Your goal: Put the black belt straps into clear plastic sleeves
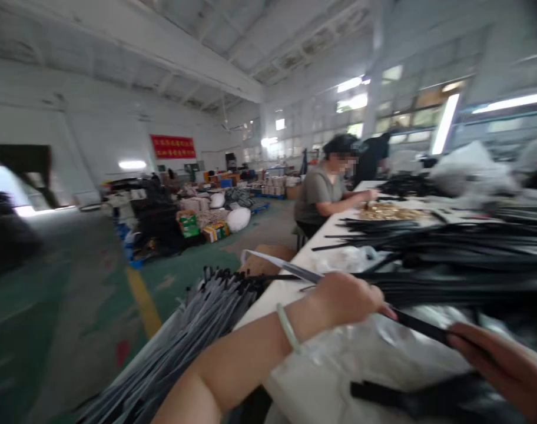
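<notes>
Between my two hands runs a flat black strap (421,325), stretched over the table's near side. My left hand (345,300), with a pale bangle at the wrist, is closed around it. A whitish-grey strip (290,268) sticks out to the left from behind this hand; whether it is part of the same strap I cannot tell. At the lower right, my right hand (500,359) grips the strap's other part, its fingers blurred. Below the hands lie a black strap end (374,393) and clear plastic sheeting (401,347).
Many grey strips with black ends (198,330) lie bundled at the table's left edge. Long black straps (463,241) are piled across the table. Farther off, a person (319,191) works beside gold-coloured pieces (390,212). Stacked goods (193,206) stand on the floor.
</notes>
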`<action>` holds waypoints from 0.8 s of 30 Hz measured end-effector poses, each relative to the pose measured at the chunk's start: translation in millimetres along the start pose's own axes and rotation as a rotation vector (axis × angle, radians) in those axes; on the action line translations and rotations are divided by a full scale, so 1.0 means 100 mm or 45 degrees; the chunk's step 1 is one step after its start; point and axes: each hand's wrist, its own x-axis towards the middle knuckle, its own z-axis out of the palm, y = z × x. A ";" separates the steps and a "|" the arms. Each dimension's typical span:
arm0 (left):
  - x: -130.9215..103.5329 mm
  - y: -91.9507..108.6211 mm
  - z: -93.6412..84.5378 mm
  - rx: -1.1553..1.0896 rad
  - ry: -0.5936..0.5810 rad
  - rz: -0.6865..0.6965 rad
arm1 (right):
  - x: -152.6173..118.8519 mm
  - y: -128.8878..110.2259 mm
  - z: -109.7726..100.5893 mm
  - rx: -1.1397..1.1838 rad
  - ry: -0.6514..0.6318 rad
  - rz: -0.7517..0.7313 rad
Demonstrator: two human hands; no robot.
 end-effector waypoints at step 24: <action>0.20 -0.23 0.42 -0.121 0.220 -0.116 | 0.33 -0.70 -0.41 -0.766 -0.457 0.195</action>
